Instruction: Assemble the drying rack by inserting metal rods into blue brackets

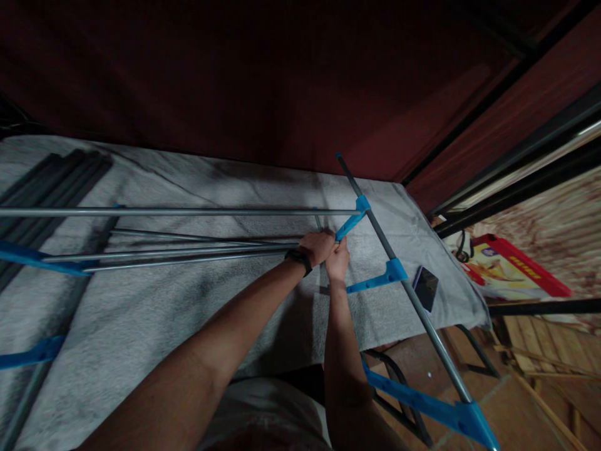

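My left hand (pixel 318 248), with a black band on its wrist, is closed around the ends of thin metal rods (pixel 220 252). Pressed against it, my right hand (pixel 338 262) is closed at the lower end of a blue plastic bracket (pixel 350 227); its fingertips are partly hidden. That bracket sits on a long grey metal pole (pixel 381 233) slanting across the table's right side. Further down the pole are a second blue bracket (pixel 395 270) and a larger blue arm (pixel 422 401). Another metal rod (pixel 188 212) runs leftward from the upper bracket.
A grey cloth (pixel 154 319) covers the table. Dark tubes (pixel 56 181) lie at the far left, near more blue brackets (pixel 32 352). A phone (pixel 426 288) rests by the right edge. Beyond stands a red and yellow box (pixel 514 266). A dark red panel (pixel 263 81) rises behind.
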`<state>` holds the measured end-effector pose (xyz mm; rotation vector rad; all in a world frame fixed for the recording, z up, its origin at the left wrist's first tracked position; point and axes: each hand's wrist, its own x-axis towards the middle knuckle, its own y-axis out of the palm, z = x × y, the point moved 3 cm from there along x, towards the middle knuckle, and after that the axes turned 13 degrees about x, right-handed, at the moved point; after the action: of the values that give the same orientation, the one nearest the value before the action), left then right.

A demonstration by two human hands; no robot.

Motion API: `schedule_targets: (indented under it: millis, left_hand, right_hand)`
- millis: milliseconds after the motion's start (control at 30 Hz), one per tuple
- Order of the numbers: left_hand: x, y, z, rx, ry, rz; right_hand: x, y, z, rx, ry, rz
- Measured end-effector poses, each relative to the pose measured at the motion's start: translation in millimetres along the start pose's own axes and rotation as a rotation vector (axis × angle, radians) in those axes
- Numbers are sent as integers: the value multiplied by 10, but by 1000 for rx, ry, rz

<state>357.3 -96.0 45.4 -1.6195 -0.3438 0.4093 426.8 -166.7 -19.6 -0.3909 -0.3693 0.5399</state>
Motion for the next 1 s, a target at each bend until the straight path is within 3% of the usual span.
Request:
schedule_targets:
  millis: [133,400,600,1000]
  left_hand:
    - [-23,-18,19,23,-19,-18]
    - [-115,43,374,15,12,10]
    - [-74,-19,359,-48,22,27]
    - [-92,57,407,-120,27,80]
  right_hand:
    - [11,-12,-3,18,11,8]
    - [-11,138,68,58,-53,73]
    - [2,160,82,30,-41,69]
    - [-42,131,95,50,-36,67]
